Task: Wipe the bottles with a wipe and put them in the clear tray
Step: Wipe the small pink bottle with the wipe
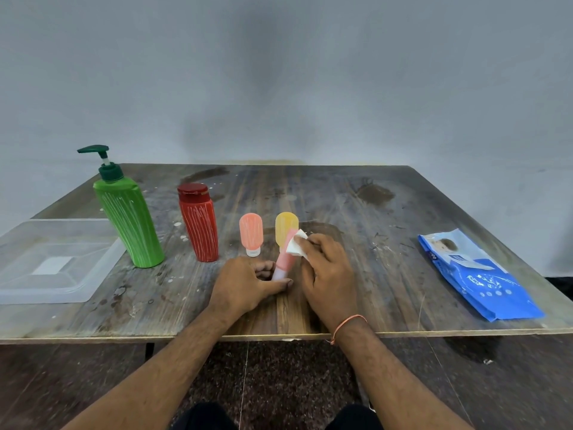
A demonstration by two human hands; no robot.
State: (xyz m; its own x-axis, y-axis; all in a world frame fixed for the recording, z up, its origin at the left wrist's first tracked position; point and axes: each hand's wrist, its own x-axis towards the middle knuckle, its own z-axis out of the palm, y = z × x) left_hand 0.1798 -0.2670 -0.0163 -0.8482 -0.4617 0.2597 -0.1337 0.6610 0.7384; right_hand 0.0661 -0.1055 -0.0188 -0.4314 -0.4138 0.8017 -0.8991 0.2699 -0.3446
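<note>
Head view: you are gripping a small pink bottle (283, 262) with your left hand (246, 287), fingers and thumb curling round its pale cap end, low over the desk (387, 274). The bottle is tilting, its body leaning away from you toward the right hand. Your right hand (325, 268) is pinching a folded white wipe (296, 246) and pressing it against the bottle's upper end; the fingers are bending over the wipe, not lying flat.

Four more bottles are standing upright on the desk behind your hands: a yellow bottle (286, 226) just behind the wipe, a second pink bottle (251, 232) beside it, cap down, a red bottle (199, 223) further left, and a green pump bottle (128, 212) at the far left of the row. The red and green ones are carrying white streaks.

The clear tray (18, 287) is sitting at the desk's left edge, just beside the green pump bottle, with no bottle in it. A blue pack of wipes (483, 280) is lying flat at the right, well apart from your hands.
</note>
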